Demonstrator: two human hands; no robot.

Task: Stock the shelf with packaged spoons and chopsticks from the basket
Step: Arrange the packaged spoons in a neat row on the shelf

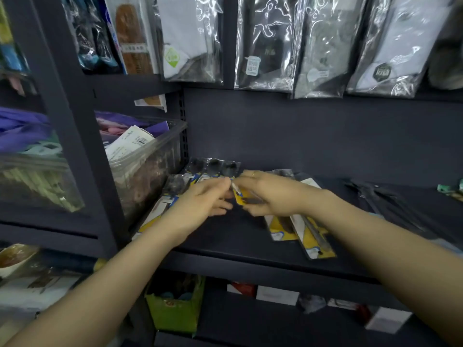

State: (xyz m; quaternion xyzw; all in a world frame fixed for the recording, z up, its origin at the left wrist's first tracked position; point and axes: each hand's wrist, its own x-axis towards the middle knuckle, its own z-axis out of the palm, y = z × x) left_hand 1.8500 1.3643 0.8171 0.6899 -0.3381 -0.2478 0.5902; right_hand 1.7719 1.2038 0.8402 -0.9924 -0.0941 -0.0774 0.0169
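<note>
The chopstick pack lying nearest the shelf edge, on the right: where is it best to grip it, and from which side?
Probably by its near end, coming from the front. The chopstick pack lies flat and long, and that end juts toward the shelf edge, clear of the neighbouring yellow pack overlapping its far part.

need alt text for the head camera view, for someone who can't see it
Two bare hands meet over a dark shelf: the right hand and the left hand together hold a yellow-carded utensil pack. More packs lie flat on the shelf: spoon packs at the left, others at the right. Bagged goods hang above.
</note>
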